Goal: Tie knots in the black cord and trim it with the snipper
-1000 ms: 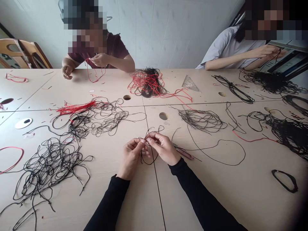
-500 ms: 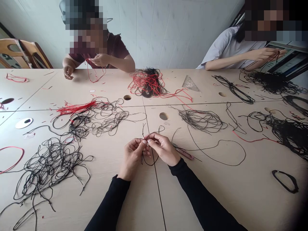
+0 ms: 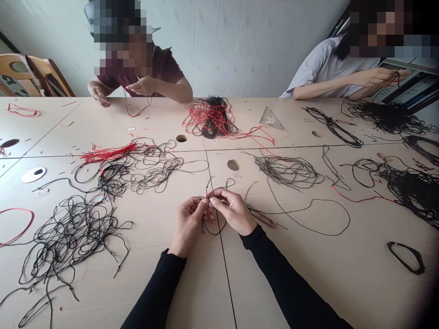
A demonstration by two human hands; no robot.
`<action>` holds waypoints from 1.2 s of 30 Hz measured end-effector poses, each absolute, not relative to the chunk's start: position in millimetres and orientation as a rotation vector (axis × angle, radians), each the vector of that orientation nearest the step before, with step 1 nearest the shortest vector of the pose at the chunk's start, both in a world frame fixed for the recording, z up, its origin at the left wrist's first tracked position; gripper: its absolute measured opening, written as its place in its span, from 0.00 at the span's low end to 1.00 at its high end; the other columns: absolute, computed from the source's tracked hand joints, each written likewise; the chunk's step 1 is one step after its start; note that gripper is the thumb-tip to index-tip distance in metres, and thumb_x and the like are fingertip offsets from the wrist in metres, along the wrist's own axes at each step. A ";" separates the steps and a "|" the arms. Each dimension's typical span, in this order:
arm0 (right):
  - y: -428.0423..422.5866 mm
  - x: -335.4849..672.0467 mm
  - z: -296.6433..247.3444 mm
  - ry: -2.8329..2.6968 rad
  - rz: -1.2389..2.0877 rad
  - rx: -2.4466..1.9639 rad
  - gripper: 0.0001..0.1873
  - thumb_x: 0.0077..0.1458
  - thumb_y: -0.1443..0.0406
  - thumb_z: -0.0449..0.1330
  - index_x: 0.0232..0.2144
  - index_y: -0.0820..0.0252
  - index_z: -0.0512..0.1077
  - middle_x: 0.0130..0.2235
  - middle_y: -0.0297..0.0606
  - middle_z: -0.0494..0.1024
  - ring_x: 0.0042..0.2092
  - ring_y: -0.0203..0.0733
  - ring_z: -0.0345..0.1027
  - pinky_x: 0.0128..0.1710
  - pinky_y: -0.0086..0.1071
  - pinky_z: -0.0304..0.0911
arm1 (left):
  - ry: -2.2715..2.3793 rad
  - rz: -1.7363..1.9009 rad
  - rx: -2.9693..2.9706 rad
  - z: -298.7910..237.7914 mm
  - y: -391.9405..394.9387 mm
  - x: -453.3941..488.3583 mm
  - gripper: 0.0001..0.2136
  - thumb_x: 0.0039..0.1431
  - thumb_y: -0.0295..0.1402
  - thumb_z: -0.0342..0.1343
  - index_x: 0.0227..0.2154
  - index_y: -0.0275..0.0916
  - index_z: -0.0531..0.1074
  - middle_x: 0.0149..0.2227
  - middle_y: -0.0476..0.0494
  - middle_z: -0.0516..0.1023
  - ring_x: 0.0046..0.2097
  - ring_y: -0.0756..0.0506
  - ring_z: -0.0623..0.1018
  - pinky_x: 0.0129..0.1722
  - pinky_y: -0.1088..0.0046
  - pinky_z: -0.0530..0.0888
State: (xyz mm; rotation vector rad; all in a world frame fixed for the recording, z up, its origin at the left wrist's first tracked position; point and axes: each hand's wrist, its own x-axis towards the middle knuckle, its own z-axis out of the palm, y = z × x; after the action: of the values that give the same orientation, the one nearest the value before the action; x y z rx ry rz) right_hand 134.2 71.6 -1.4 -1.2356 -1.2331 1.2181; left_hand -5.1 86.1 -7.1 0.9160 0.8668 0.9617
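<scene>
My left hand [image 3: 188, 223] and my right hand [image 3: 234, 210] meet over the middle of the wooden table [image 3: 212, 283]. Both pinch the same thin black cord [image 3: 210, 230] between thumb and fingertips. A loop of that cord hangs down between my hands, and its loose ends curl up beyond my fingertips. A dark reddish pen-like tool [image 3: 262, 218] lies on the table just right of my right hand.
A tangle of black cords [image 3: 68, 233] lies at the left, a red bundle [image 3: 106, 154] behind it, a red-and-black pile [image 3: 212, 118] at the far middle. More black cords [image 3: 408, 187] lie at the right. Two people sit across, handling cords. A clear triangle ruler [image 3: 270, 119] lies there.
My hands stay in place, with only small finger movements on the cord; its loose ends shift slightly. The person at the far left lifts a hand off the table.
</scene>
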 end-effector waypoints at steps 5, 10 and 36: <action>72.9 135.0 -2.8 -1.239 1.171 -1.254 0.09 0.58 0.60 0.59 0.35 0.61 0.73 0.34 0.37 0.75 0.33 0.37 0.69 0.35 0.32 0.67 | 0.888 0.955 0.944 -8.3 85.1 -6.1 0.15 0.60 0.43 0.57 0.31 0.33 0.72 0.27 0.47 0.75 0.26 0.51 0.75 0.28 0.74 0.74; 72.0 134.9 -5.8 -1.230 1.233 -1.196 0.12 0.61 0.58 0.57 0.40 0.61 0.71 0.31 0.35 0.73 0.33 0.37 0.69 0.37 0.33 0.68 | 0.854 0.986 0.910 -11.1 85.6 -7.1 0.15 0.62 0.43 0.56 0.33 0.33 0.73 0.29 0.45 0.76 0.26 0.51 0.75 0.28 0.74 0.74; 70.7 137.5 -0.1 -1.312 1.052 -1.437 0.17 0.58 0.52 0.58 0.36 0.61 0.75 0.25 0.32 0.70 0.26 0.36 0.59 0.27 0.29 0.56 | 0.806 1.104 0.651 -7.0 87.9 -8.2 0.16 0.61 0.43 0.55 0.39 0.32 0.73 0.30 0.44 0.76 0.29 0.48 0.77 0.28 0.71 0.76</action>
State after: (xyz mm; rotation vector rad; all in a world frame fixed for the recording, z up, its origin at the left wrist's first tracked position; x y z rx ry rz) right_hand 137.5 70.7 -0.1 -1.4374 -1.3122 1.0516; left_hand -8.2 87.9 -7.0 0.6505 0.8064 1.1041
